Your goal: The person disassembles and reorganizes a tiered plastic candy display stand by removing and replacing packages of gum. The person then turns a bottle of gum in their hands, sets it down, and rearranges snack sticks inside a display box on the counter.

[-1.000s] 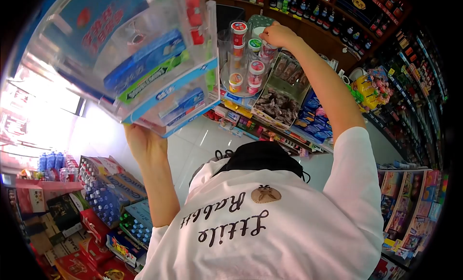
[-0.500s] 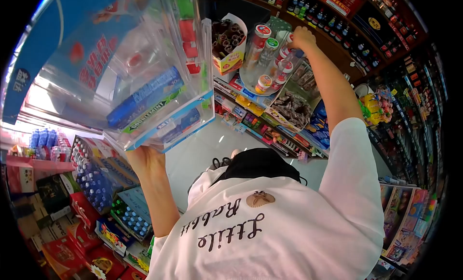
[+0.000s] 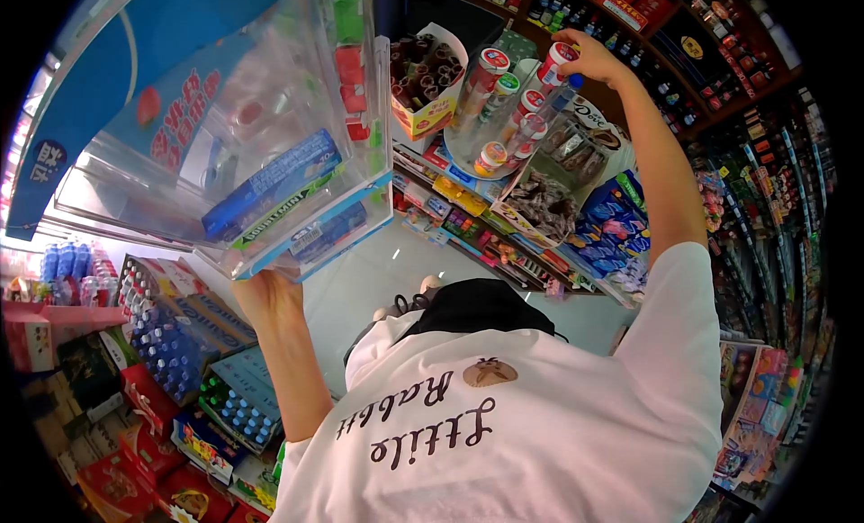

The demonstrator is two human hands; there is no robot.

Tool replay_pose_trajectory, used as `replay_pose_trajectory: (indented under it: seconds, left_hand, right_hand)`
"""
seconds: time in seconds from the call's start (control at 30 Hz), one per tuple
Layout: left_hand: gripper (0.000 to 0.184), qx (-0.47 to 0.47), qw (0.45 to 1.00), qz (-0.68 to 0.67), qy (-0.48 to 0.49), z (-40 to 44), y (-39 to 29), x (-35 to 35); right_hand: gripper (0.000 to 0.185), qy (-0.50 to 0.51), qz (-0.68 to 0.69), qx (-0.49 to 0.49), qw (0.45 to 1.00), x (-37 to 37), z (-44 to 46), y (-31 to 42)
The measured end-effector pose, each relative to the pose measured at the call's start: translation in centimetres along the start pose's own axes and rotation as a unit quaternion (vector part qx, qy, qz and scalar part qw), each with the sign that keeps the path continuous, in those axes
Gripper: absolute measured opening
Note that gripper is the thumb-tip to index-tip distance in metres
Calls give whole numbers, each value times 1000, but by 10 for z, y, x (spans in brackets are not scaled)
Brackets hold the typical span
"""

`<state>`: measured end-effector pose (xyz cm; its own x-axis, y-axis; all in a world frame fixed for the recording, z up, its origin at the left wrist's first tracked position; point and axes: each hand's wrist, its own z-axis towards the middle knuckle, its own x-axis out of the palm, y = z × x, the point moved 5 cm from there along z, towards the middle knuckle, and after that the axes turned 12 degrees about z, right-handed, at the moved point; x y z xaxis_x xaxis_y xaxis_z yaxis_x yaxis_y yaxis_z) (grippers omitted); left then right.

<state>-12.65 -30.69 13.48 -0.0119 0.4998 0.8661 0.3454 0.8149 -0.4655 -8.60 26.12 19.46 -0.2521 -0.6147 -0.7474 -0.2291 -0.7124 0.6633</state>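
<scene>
Got the left hand [image 3: 272, 293] under the lower edge of a big clear display rack [image 3: 236, 100], propping up that whole see-through thing, with the fingers mostly out of sight, so can't tell how spread or how tight. Got the right hand [image 3: 592, 57] stretched way out on the other side, fingers bent in narrow at the red lid of a jar [image 3: 552, 70], right at the back edge of the round clear tray [image 3: 459, 159]. Can't tell whether clear of its slot or just sitting in it. Can see a long blue pack [image 3: 270, 183] and a slim green pack [image 3: 283, 208] lying slanted in the rack, plus red and green packs [image 3: 353, 86] stacked down its side. Back on the tray, can count several more little jars [image 3: 531, 103] with red, pink and green lids, standing close together. Just left of those, can spot an open yellow-and-white box [image 3: 428, 122] full of dark wrapped sticks [image 3: 421, 66]; on the right, an open box of dark wrapped sweets [image 3: 546, 201], then blue packets [image 3: 615, 219] beside that. Wearing a white shirt [image 3: 432, 433] with lettering and a little brown animal face, upside down from up here.
</scene>
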Motion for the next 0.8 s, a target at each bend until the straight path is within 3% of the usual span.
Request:
replay_pose_trajectory:
  seconds: [0.1, 0.2, 0.23, 0.37, 0.47, 0.57, 0.67, 0.8]
  left_hand:
    - [23, -27, 999, -31, 29, 7, 5, 4]
    - [27, -41, 997, -42, 53, 15, 8, 4]
    - [29, -26, 998, -23, 44, 17, 9, 3]
    - [38, -10, 1000, -8, 28, 26, 12, -9]
    - [39, -21, 989, -10, 147, 38, 6, -15]
    - [46, 19, 999, 12, 30, 36, 2, -11]
    - [49, -43, 991, -110, 60, 38, 8, -35]
    - [48, -45, 986, -121, 102, 33, -1, -34]
  right_hand:
    - [64, 44, -18, 31, 998, -3, -8, 23]
    - [58, -27, 11, 89, 996, -8, -4, 27]
    - [55, -55, -10, 48, 997, -10, -3, 34]
    - [59, -27, -9, 65, 997, -1, -2, 64]
    - [60, -17, 3, 100, 995, 14, -1, 79]
    - [63, 20, 7, 121, 992, 34, 0, 93]
    - [64, 34, -1, 132, 991, 55, 7, 91]
    - [60, 31, -28, 162, 986, 71, 20, 84]
